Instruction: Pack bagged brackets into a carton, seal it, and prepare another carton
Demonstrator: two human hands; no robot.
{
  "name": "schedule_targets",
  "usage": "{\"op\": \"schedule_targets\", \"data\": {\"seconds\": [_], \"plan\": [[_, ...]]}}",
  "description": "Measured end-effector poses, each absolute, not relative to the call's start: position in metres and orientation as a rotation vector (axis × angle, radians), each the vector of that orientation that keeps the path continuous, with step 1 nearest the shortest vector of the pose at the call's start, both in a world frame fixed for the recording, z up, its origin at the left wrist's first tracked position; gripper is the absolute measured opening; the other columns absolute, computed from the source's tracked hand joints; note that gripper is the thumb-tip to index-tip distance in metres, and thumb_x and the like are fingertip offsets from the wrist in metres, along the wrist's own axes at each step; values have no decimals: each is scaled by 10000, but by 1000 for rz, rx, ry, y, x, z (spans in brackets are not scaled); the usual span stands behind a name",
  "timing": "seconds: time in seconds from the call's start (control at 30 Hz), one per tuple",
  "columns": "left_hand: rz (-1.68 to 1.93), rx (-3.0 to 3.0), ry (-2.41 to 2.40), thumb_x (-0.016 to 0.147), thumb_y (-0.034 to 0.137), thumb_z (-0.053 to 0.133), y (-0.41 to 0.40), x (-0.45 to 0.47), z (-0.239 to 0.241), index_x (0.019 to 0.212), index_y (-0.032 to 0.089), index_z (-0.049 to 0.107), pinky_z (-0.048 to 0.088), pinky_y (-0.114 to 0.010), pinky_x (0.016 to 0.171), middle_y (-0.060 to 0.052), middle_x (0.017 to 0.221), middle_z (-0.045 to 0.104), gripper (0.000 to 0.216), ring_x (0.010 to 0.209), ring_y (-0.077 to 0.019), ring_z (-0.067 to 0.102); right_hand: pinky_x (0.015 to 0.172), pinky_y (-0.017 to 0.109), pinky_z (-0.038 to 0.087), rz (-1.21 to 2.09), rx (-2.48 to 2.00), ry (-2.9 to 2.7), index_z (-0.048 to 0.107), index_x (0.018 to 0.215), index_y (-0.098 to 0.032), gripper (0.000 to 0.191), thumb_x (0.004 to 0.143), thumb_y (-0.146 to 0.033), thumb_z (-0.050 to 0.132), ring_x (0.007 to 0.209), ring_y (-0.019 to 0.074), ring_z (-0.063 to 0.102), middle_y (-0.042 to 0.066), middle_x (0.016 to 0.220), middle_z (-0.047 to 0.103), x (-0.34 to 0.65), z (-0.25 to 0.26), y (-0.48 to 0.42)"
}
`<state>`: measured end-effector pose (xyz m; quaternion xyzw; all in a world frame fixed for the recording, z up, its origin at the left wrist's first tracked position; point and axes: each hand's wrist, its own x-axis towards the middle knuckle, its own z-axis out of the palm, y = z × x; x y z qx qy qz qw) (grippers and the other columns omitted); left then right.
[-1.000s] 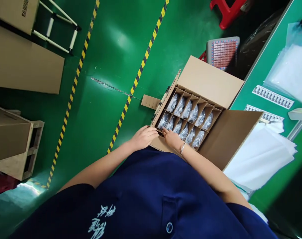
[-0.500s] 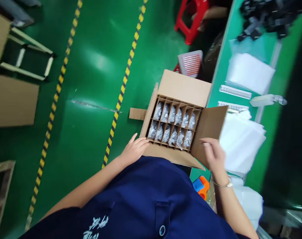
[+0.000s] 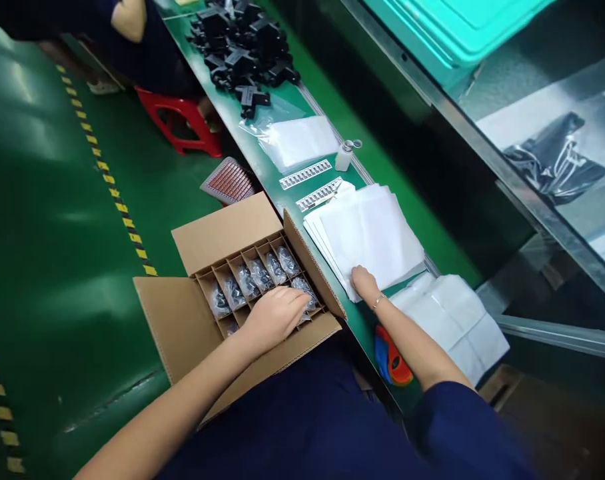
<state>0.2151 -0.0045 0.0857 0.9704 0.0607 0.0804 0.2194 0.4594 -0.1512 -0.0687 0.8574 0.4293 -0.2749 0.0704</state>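
An open cardboard box point(image 3: 177, 320) with a divider grid stands on the green floor, and its cells hold several bagged dark parts point(image 3: 246, 280). My left hand point(image 3: 275, 315) rests on the near cells of the grid, fingers curled down over the bags. My right hand point(image 3: 365, 282) lies on the near corner of a stack of white sheets point(image 3: 370, 233) on the green bench, fingers pressed to the sheet edge. A thin bracelet is on that wrist.
A second pile of white bags point(image 3: 452, 320) lies nearer me on the bench. Further along are label strips point(image 3: 305, 175), a small bottle point(image 3: 343, 157) and a heap of black parts point(image 3: 242, 40). A red stool point(image 3: 180, 120) and a seated person's arm point(image 3: 127, 17) are beyond.
The view swung from the floor to the bench. My right hand left the box flap and reached the white sheets. My left hand moved from the box's edge onto the grid.
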Motion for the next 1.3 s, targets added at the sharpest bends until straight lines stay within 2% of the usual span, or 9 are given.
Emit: {"op": "schedule_targets", "data": {"seconds": [0.17,0.3,0.47,0.6,0.73,1.07,1.3], "plan": [[-118,2676,142,945,217,414,-15,293,72,1067,160,637,526,-374,815,-96,972,695,260,904,-229,659,852,387,518,-988,2584,1317,621,1054,-120,247,927,-328,582,951,186,624,80,1066,639,482,-83,-152],[-354,2491,322,925,203,424,-19,328,61,1077,169,647,514,-354,809,-92,995,688,272,948,-243,644,804,352,499,-1097,2662,1319,634,912,-143,220,937,-344,549,851,158,617,37,920,655,503,-84,-157],[-511,1969,730,868,174,498,-24,377,33,867,149,691,504,-293,791,-64,880,703,194,889,-216,652,696,248,422,-1222,2840,1299,641,767,-170,174,872,-197,505,759,143,598,20,787,673,517,-79,-169],[-572,1815,880,844,120,504,-33,414,0,905,118,673,515,-242,653,-63,808,705,180,749,-165,663,639,220,385,-1303,2972,1267,649,731,-185,181,801,-179,483,728,145,593,12,750,678,519,-78,-176],[-606,1671,1002,851,171,533,-40,432,-23,775,96,638,508,-229,545,-80,695,679,150,620,-149,642,612,220,375,-1361,3055,1239,645,705,-187,175,773,-182,484,687,145,577,8,714,665,520,-79,-178],[-536,1527,1097,814,97,573,-41,442,-39,682,133,547,462,-208,484,-7,604,596,139,500,-88,545,637,223,399,-1461,3128,1184,659,726,-193,166,776,-170,502,701,151,590,8,740,685,522,-74,-181],[-547,1457,1117,846,122,580,-39,437,-42,691,131,538,428,-189,465,39,577,548,161,496,-73,520,639,226,404,-1521,3166,1143,663,711,-190,160,767,-170,514,697,151,590,6,733,683,523,-75,-184]]}}
